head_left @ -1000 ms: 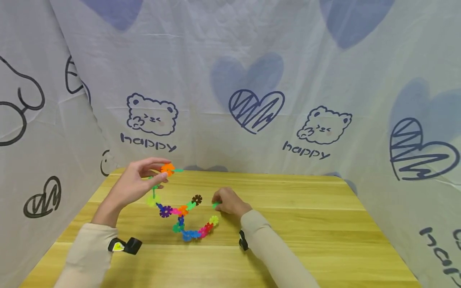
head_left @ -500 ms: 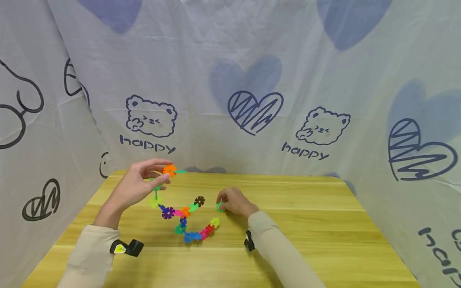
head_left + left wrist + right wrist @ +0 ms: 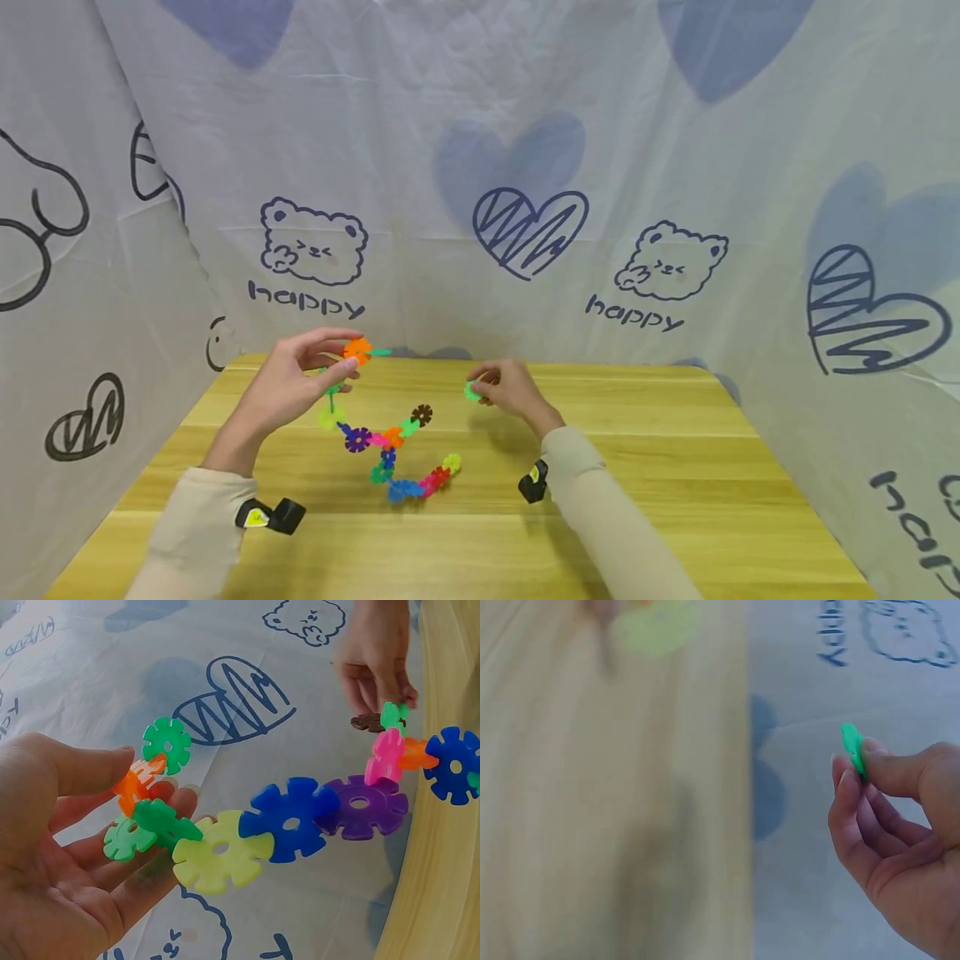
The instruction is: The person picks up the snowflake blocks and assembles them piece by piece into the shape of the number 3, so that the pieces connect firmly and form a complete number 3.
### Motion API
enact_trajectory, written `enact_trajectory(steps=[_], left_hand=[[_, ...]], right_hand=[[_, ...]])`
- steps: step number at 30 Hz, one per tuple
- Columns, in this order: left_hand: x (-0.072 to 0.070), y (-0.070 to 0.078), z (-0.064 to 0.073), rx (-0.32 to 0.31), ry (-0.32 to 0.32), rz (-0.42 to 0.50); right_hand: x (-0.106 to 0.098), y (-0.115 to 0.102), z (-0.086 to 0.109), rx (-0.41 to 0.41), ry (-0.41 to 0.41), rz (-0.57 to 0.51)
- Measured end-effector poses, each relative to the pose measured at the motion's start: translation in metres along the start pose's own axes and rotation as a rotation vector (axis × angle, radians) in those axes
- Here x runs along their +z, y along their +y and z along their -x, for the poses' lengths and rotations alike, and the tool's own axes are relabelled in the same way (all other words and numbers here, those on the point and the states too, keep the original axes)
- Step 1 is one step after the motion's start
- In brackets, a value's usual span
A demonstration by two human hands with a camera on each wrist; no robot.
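My left hand pinches an orange snowflake disc between thumb and fingers. That disc belongs to a chain of interlocked snowflake discs, with a green disc standing out beyond it. From the hand the chain runs down through green, yellow, blue and purple discs. Farther along it branches, one arm ending in a brown disc, the other in a yellow disc. A loose light-green snowflake disc is pinched between thumb and fingertips of my right hand, apart from the chain.
Under the hands lies a wooden table. A white cloth printed with hearts and bears hangs behind it and along both sides. Each wrist carries a small black camera.
My right hand has lifted the light-green disc up from near the table and shifted slightly right. The left hand and the chain have drifted slightly right.
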State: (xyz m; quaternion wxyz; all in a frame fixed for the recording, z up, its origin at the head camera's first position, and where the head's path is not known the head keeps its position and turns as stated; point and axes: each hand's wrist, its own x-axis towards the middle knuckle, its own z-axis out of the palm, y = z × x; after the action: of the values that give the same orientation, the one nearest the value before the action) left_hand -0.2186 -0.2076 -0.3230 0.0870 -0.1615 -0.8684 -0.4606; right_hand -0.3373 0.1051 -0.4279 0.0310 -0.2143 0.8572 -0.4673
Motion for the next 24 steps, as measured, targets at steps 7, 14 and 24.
enact_trajectory(steps=[7, 14, 24], left_hand=[[0.007, 0.000, -0.003, 0.038, 0.017, 0.044], [0.012, 0.002, -0.007, 0.035, 0.016, 0.047], [0.023, 0.004, -0.011, 0.026, 0.022, 0.100]], right_hand=[[-0.020, -0.030, -0.001, 0.029, 0.072, -0.161], [-0.028, -0.062, 0.006, -0.056, 0.095, -0.226], [-0.021, -0.099, 0.020, -0.142, 0.065, -0.238]])
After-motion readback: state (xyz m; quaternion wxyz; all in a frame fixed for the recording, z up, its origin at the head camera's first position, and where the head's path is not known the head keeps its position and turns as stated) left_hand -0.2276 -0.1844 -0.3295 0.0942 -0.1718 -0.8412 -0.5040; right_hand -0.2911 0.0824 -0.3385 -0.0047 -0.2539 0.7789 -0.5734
